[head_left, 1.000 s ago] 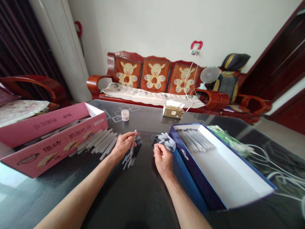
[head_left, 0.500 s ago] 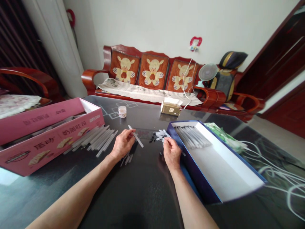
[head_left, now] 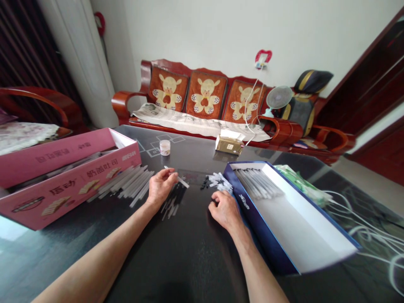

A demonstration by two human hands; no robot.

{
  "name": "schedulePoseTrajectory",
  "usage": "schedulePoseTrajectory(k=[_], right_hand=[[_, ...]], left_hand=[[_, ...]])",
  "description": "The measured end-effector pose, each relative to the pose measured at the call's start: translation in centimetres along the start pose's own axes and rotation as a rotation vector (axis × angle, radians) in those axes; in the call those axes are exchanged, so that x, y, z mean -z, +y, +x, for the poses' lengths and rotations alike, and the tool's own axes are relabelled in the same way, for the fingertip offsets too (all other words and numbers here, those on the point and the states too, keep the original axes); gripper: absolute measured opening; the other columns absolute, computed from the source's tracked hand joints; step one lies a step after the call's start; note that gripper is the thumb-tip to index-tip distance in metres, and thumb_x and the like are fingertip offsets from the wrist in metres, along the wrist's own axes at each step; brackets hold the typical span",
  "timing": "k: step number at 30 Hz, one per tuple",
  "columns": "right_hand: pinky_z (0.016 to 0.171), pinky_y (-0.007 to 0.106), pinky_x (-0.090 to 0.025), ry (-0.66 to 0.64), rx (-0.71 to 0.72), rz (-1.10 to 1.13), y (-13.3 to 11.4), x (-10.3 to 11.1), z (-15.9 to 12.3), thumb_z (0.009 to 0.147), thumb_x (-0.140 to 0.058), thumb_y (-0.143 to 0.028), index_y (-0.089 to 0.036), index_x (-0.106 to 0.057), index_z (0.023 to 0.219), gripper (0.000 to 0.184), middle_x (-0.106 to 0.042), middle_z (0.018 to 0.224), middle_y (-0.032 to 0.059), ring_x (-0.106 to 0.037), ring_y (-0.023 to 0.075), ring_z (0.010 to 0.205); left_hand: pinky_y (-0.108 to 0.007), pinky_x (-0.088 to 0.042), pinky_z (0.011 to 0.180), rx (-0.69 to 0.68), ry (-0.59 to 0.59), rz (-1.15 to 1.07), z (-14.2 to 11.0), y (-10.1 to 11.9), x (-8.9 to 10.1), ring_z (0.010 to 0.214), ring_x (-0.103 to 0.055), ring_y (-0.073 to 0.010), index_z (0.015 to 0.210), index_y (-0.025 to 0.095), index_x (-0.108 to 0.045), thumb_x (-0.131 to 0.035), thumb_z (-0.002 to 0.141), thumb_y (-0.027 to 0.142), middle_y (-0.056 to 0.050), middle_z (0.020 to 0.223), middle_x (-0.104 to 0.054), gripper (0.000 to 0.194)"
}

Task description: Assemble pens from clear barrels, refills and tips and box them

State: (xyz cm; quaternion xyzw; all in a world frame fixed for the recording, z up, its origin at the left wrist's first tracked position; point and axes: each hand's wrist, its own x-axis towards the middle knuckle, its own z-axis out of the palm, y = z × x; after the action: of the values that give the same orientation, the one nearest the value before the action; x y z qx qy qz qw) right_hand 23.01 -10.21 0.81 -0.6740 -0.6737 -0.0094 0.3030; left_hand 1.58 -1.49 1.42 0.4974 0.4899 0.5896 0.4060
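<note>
Head view, and a person sits at a black glass-topped table [head_left: 192, 269], working through pen parts with both bare hands. The left hand [head_left: 160, 189] is half closed, its thumb and fingers pinching a slim clear plastic tube [head_left: 179, 179] that slants across the fingertips, one end poking out each side. Directly below that hand lies a loose scatter of dark-and-clear pen pieces [head_left: 172, 204], flat on the glass.

The right hand [head_left: 224, 211] rests knuckles up, curled loosely, right beside the long edge of a navy-blue box [head_left: 252, 212]. It sits just short of a small heap of clear pieces with black tips [head_left: 217, 182]. Nothing shows in its grip, but the curled fingers hide their inner side, so I cannot tell whether it holds a small piece.

The open box has a white inside, where a neat row of pens [head_left: 257, 183] lies at its far end. Across the table, a bundle of clear tubes [head_left: 126, 183] spreads out flat in front of a pink printed carton [head_left: 69, 176].

From the way things lie, the work in hand looks like handling these parts one at a time, with the left hand on a single tube. Any next move with that thin tube calls for a steady pinch and a clear path, since the loose pieces crowd the glass just under it.
</note>
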Motion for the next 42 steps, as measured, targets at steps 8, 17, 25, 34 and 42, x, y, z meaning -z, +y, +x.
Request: schedulePoseTrajectory(k=[8, 17, 25, 34, 42], right_hand=[[0.071, 0.029, -0.049, 0.065, 0.092, 0.084, -2.7, 0.8, 0.1, 0.081, -0.055, -0.020, -0.020, -0.065, 0.084, 0.010, -0.063, 0.085, 0.0056, -0.061, 0.0180, 0.077], [0.088, 0.034, -0.048, -0.175, 0.516, 0.258, -6.7, -1.9, -0.5, 0.084, -0.049, -0.006, -0.020, -0.065, 0.097, 0.025, -0.066, 0.101, 0.0061, -0.059, 0.0193, 0.096], [0.090, 0.035, -0.048, -0.156, 0.471, 0.319, -5.7, -1.8, -0.8, 0.083, -0.045, -0.004, -0.020, -0.064, 0.102, 0.031, -0.063, 0.104, 0.0073, -0.057, 0.0194, 0.099], [0.085, 0.031, -0.047, -0.336, 0.515, 0.283, -5.1, -0.5, -0.3, 0.089, -0.053, -0.013, -0.020, -0.067, 0.089, 0.016, -0.062, 0.096, 0.0036, -0.057, 0.0159, 0.091], [0.083, 0.030, -0.045, -0.363, 0.540, 0.222, -5.2, -0.5, -0.1, 0.085, -0.060, -0.013, -0.024, -0.070, 0.090, 0.016, -0.063, 0.096, 0.0010, -0.057, 0.0151, 0.088]], left_hand=[[-0.021, -0.044, 0.045, 0.130, 0.160, -0.221, 1.3, 0.5, 0.8, 0.047, -0.057, -0.0123, 0.089, 0.014, -0.061, -0.063, 0.060, 0.033, 0.005, 0.052, -0.055, 0.035], [-0.020, -0.041, 0.042, 0.111, 0.133, -0.251, 1.1, -0.1, 0.5, 0.047, -0.057, -0.0135, 0.094, 0.011, -0.063, -0.059, 0.063, 0.033, 0.004, 0.050, -0.057, 0.038], [-0.019, -0.040, 0.043, 0.149, 0.055, -0.255, 1.3, -0.2, 0.7, 0.045, -0.054, -0.0118, 0.100, 0.010, -0.067, -0.058, 0.066, 0.033, 0.002, 0.048, -0.058, 0.041], [-0.026, -0.051, 0.064, 0.017, -0.127, -0.244, 1.3, -1.2, 0.0, 0.061, -0.060, -0.0119, 0.109, 0.011, -0.064, -0.059, 0.067, 0.028, -0.001, 0.074, -0.065, 0.046], [-0.023, -0.048, 0.074, -0.421, 0.003, 0.539, 0.7, -0.6, 0.7, 0.069, -0.058, -0.0109, 0.104, 0.018, -0.064, -0.055, 0.079, 0.016, -0.001, 0.082, -0.061, 0.027]])
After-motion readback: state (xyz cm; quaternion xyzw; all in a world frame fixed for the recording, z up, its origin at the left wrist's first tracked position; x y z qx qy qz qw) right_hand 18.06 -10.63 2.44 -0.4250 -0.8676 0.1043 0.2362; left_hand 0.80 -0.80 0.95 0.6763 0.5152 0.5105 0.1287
